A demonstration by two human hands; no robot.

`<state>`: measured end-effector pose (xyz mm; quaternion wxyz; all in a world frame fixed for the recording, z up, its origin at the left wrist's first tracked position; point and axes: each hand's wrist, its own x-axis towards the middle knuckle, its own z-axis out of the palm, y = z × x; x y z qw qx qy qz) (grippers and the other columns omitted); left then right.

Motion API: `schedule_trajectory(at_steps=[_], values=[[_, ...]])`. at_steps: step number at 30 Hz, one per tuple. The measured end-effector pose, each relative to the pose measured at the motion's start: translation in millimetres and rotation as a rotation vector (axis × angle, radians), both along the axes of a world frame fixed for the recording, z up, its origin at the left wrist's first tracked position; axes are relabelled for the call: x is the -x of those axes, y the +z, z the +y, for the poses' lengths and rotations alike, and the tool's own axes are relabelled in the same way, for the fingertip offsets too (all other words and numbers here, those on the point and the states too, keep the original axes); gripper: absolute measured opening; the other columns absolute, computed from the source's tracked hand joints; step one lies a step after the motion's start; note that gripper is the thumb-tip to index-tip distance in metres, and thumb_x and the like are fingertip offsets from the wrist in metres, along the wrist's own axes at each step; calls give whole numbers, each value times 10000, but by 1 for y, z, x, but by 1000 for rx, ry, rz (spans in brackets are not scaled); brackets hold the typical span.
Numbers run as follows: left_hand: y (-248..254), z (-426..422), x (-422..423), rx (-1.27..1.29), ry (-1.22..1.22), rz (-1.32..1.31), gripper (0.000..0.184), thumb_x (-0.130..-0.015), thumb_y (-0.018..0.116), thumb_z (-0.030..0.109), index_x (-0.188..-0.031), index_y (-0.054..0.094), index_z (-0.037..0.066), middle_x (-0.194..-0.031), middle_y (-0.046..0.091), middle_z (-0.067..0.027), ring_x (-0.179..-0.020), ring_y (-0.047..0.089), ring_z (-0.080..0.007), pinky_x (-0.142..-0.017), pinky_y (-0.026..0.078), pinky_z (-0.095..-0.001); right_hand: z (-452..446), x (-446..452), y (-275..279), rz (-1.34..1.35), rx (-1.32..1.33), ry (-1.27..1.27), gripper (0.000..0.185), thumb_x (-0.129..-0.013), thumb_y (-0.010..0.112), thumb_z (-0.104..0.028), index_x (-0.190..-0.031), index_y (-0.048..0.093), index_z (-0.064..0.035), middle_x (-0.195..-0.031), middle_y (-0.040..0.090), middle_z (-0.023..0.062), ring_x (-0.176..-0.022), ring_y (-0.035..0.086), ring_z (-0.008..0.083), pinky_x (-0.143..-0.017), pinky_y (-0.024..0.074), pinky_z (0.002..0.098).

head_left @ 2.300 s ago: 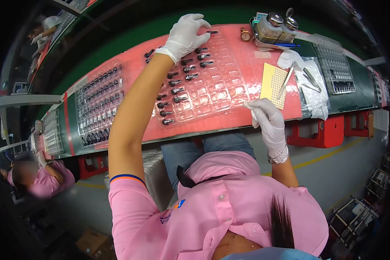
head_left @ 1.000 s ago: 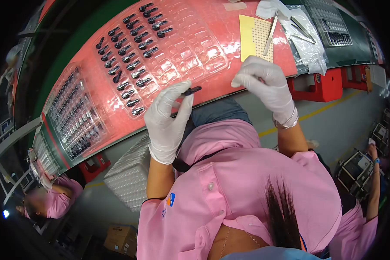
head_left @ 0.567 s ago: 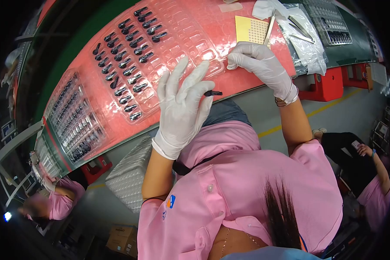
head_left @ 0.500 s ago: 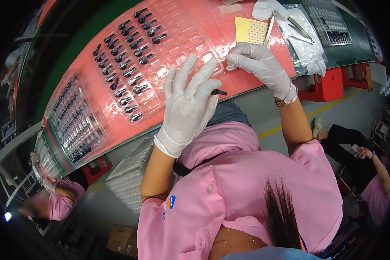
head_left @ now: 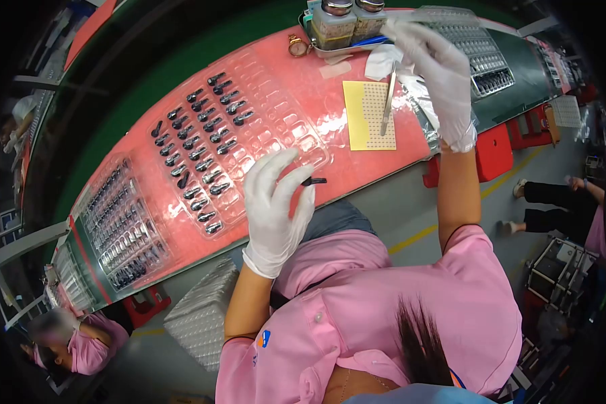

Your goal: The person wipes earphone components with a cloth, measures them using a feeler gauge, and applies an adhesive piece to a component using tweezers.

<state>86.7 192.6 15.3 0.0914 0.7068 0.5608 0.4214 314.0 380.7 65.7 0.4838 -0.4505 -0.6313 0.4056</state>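
Observation:
My left hand (head_left: 274, 209), in a white glove, is above the near edge of the table. Its thumb and fingertips pinch a small black part (head_left: 314, 181), whose slim end sticks out to the right. My right hand (head_left: 438, 71), gloved too, is raised over the far right side, beside two glass jars (head_left: 334, 25). Its fingers stretch toward the upper left, somewhat blurred, and I see nothing held in them. Below it, metal tweezers (head_left: 388, 101) lie across a yellow-backed label sheet (head_left: 355, 121). A clear plastic tray (head_left: 276, 111) with rows of black parts lies left of centre.
A gold watch (head_left: 297, 46) lies by the jars' holder. More part trays (head_left: 118, 215) lie at the left end and far right. Stacked trays (head_left: 198, 303) stand below the table edge. Red stools (head_left: 495, 151) are at right. Co-workers (head_left: 101, 340) are seen at lower left and right.
My right hand has gone up and to the right, from a pinch near the table's middle. The view has shifted, bringing the jars and watch in. My left hand still pinches the black part.

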Motion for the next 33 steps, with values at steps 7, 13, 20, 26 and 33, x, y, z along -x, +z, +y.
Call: schedule_trajectory(at_steps=[7, 13, 20, 26, 33], values=[[1, -42, 13, 215, 74, -609, 343, -795, 681, -65, -1114, 644, 54, -1105, 622, -120, -877, 635, -174, -747, 517, -271, 67, 21, 26, -310, -418, 75, 134, -834, 684, -144, -922, 719, -49, -734, 566, 95, -713, 598, 254, -678, 489, 347], [-17, -59, 27, 172, 117, -641, 334, -821, 665, -65, -1136, 638, 44, -1084, 631, -108, -865, 642, -160, -753, 520, -250, 75, 22, 28, -844, -614, -38, 105, -830, 684, -141, -902, 728, -78, -744, 599, 87, -723, 615, 243, -682, 488, 345], [-26, -58, 37, 137, 136, -401, 322, -844, 669, -49, -1151, 627, 36, -1126, 613, -97, -912, 639, -153, -735, 542, -254, 85, 12, 15, -768, -542, 8, 176, -858, 671, -214, -964, 724, -84, -814, 649, 96, -815, 640, 236, -732, 490, 344], [-15, -69, 37, 276, 169, -1099, 313, -853, 676, -38, -1155, 613, 13, -1122, 605, -95, -939, 652, -171, -711, 551, -252, -8, 38, 16, -50, -89, 16, 210, -885, 680, -129, -1042, 677, 10, -772, 608, -24, -639, 500, 39, -575, 374, 181], [-1, -80, 31, 254, 233, -1257, 325, -844, 692, -17, -1156, 601, -5, -1097, 646, -119, -925, 664, -168, -668, 547, -240, -125, 74, -42, 92, 493, 411, 158, -925, 601, -71, -1041, 671, 10, -822, 638, 12, -634, 501, 41, -543, 376, 200]])
